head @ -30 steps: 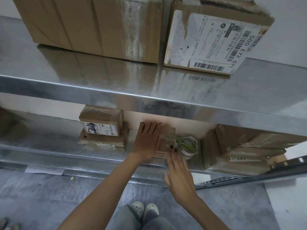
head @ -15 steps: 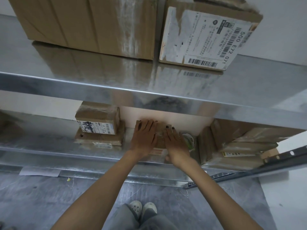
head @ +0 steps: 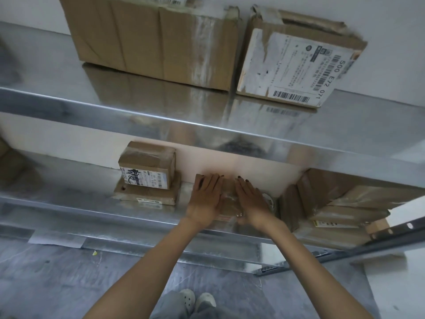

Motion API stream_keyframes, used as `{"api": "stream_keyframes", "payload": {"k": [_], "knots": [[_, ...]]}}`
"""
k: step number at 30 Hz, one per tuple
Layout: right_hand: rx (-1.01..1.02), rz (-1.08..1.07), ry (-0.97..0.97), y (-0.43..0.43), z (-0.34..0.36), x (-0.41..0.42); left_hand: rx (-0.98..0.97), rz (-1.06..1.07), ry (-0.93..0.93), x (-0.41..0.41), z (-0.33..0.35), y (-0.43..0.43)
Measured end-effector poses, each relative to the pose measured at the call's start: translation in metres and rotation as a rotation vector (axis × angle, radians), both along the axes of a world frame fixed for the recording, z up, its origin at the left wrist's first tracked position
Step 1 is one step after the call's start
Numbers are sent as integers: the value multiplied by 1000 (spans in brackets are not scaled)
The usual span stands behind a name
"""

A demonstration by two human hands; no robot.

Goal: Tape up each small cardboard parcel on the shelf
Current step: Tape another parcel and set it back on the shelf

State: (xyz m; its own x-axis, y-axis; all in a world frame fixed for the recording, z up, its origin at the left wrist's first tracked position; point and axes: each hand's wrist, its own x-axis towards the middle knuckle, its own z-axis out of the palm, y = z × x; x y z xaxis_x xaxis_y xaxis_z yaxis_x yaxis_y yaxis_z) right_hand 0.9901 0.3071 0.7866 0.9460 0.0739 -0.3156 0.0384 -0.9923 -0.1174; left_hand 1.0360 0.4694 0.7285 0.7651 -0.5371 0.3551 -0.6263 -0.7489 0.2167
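While both hands press flat on a small cardboard parcel (head: pixel 227 199) on the lower metal shelf (head: pixel 69 203), I see the left hand (head: pixel 204 203) spread palm-down over the parcel's left half and the right hand (head: pixel 251 203) laid palm-down, fingers together, over its right half; neither grips anything. The parcel sits near the shelf's front lip, its top glossy with clear tape, a strip of red print at its near edge too small to read. Just right of the right hand, a tape roll (head: pixel 270 200) shows partly behind the wrist. To the left, apart from the parcel, two stacked parcels (head: pixel 147 180) carry white labels; the upper one has black handwriting I cannot make out. At right, a pile of flat parcels (head: pixel 333 203) leans against the shelf's corner, one with a yellow-edged label. On the upper shelf (head: pixel 345 130), a labelled box (head: pixel 296 63) reads "500 E72 071" above a barcode, beside a large plain box (head: pixel 151 40). Bare shelf lies open between the stacked parcels and the left hand; the upper shelf's front edge overhangs the fingertips closely.
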Motion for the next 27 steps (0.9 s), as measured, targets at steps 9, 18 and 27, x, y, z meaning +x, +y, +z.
{"api": "stream_keyframes", "payload": {"k": [9,18,27], "knots": [[-92,-37,-294,8,-11,-21,-112,-129,-56,4,17,11],[-132,-138,-321,41,-19,-59,440,-173,335,41,54,7],[-197,-159,-393,49,-14,-79,383,-202,426,32,41,11]]}}
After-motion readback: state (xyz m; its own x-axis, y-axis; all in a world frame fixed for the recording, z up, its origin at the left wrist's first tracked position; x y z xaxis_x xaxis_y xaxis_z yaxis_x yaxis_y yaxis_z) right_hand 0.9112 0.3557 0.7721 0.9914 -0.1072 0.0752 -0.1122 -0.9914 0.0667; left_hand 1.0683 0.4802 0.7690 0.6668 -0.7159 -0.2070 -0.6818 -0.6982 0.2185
